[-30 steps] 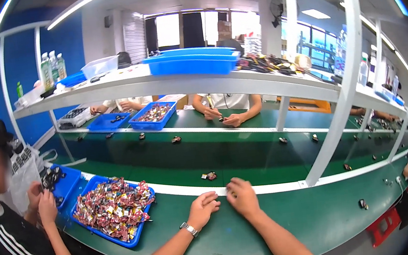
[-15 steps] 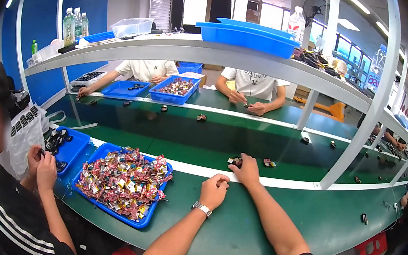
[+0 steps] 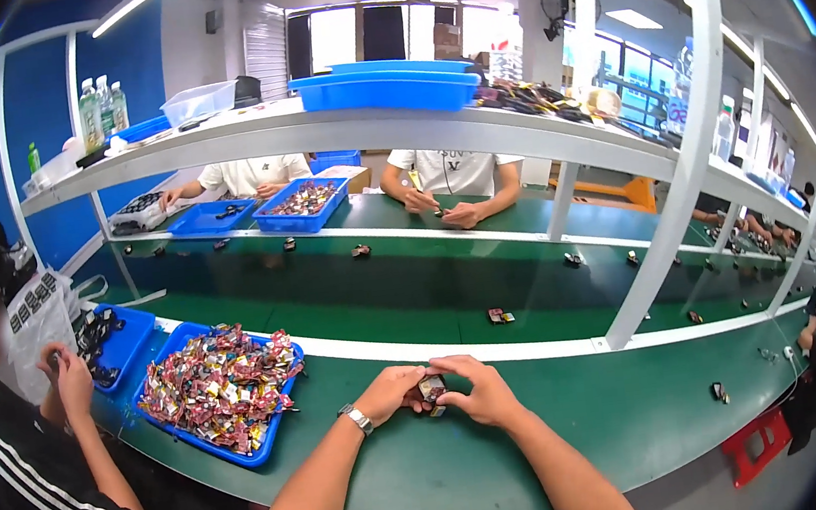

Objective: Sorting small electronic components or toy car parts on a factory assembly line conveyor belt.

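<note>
Between my hands, over the green near worktop (image 3: pixel 383 479), is a small black part (image 3: pixel 431 389) with a pale label. Its exact kind is not clear. My left hand (image 3: pixel 396 393), with a metal-band watch at the wrist, grips its left side. Thumb and fingers of my right hand (image 3: pixel 480 394) close round the right side. To the left stands a blue tray (image 3: pixel 253 458) heaped with small red, white and yellow labelled pieces (image 3: pixel 217 386). Just beyond my hands, another small part (image 3: pixel 501 316) lies on the dark green belt (image 3: pixel 413 300).
A white rail (image 3: pixel 369 352) runs between worktop and belt. Overhead spans a grey shelf (image 3: pixel 364 131) bearing blue trays, held by slanted posts (image 3: pixel 668 195). At left a co-worker (image 3: pixel 25 470) handles a dark piece beside another blue tray (image 3: pixel 140 331). Two people sit across the belt.
My right hand has lifted the small black part off the belt and drawn it back over the worktop. My left hand has come onto it too. The whole view has shifted.
</note>
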A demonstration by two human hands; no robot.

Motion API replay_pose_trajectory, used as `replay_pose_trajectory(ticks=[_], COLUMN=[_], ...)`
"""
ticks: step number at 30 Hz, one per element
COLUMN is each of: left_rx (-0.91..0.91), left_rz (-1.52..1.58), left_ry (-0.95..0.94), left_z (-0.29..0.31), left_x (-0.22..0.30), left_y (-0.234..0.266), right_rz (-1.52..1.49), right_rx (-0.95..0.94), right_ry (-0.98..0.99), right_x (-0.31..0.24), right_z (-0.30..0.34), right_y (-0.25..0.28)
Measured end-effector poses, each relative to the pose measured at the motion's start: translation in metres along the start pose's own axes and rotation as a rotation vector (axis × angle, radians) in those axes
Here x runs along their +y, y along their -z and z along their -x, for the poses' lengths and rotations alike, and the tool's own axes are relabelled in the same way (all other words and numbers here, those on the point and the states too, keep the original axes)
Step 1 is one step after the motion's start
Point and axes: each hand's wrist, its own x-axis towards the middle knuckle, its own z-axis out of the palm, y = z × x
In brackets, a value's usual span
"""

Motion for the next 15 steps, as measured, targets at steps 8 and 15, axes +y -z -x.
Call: replay_pose_trajectory(ticks=[8,15], left_rx=[0.017,0.058], left_rz=[0.104,0.048], left_ry=[0.002,0.004], left_z=[0.002,0.003], left_x=[0.002,0.003], left_y=[-0.008,-0.022], right_rz=[0.105,0.125], right_rx=[0.01,-0.01], right_ry=[0.087,0.01], right_x=[0.01,0.016], right_z=[0.005,0.008], right_y=[0.009,0.009])
